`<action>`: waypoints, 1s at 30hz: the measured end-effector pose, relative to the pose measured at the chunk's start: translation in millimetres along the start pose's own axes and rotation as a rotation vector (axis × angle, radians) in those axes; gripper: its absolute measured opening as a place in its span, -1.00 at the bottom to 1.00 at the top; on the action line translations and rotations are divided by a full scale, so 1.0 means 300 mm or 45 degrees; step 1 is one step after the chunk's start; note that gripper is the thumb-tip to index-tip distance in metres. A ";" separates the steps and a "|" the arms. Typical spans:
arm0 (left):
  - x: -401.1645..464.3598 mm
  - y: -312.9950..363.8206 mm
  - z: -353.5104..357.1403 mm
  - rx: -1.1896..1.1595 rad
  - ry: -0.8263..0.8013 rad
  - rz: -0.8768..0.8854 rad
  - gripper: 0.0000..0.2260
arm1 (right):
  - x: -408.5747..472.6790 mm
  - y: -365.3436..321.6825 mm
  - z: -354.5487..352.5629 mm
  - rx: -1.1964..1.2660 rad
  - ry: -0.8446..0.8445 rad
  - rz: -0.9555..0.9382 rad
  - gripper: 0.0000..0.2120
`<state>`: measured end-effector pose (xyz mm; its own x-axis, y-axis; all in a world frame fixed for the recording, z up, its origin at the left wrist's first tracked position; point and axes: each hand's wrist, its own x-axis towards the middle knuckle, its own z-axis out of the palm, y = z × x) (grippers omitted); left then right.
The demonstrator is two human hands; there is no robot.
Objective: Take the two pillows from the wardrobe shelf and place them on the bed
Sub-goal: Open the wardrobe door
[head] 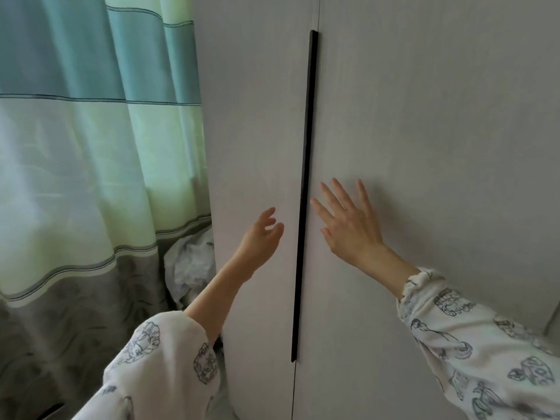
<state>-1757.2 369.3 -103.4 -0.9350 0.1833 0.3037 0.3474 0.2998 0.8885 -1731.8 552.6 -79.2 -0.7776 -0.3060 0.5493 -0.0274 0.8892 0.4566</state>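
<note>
A pale grey wardrobe [424, 116] fills the view, both doors closed. A long black vertical handle strip [306, 192] runs down the seam between the doors. My left hand [262, 234] is held out in front of the left door, just left of the strip, fingers apart and empty. To the right of the strip, my right hand [348, 225] is spread open over the right door, holding nothing. The pillows and the bed are not in view.
A striped green, teal and grey curtain [91, 147] hangs left of the wardrobe. A crumpled white bundle [191, 265] sits in the gap between curtain and wardrobe side. Both arms wear white patterned sleeves [472, 344].
</note>
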 end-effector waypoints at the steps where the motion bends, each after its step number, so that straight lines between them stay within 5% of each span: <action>1: 0.051 -0.001 0.007 -0.020 -0.033 -0.026 -0.55 | 0.028 0.019 0.022 -0.051 -0.019 0.044 -0.48; 10: 0.262 -0.035 0.124 -0.025 -0.068 0.156 -0.50 | 0.068 0.055 0.148 -0.380 0.256 0.087 -0.47; 21: 0.270 -0.077 0.106 -0.235 -0.136 0.225 -0.60 | 0.071 0.032 0.150 -0.337 0.226 0.138 -0.45; 26: 0.230 -0.111 0.041 -0.263 -0.156 0.295 -0.63 | 0.080 -0.044 0.139 0.015 0.243 0.270 -0.55; 30: 0.186 -0.136 -0.052 -0.270 -0.202 0.350 -0.61 | 0.064 -0.189 0.114 1.056 0.143 0.435 -0.60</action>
<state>-1824.8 352.6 -117.3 -0.7807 0.3774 0.4981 0.5453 0.0222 0.8379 -1766.6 507.9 -118.5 -0.7620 0.0269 0.6470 -0.2841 0.8839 -0.3714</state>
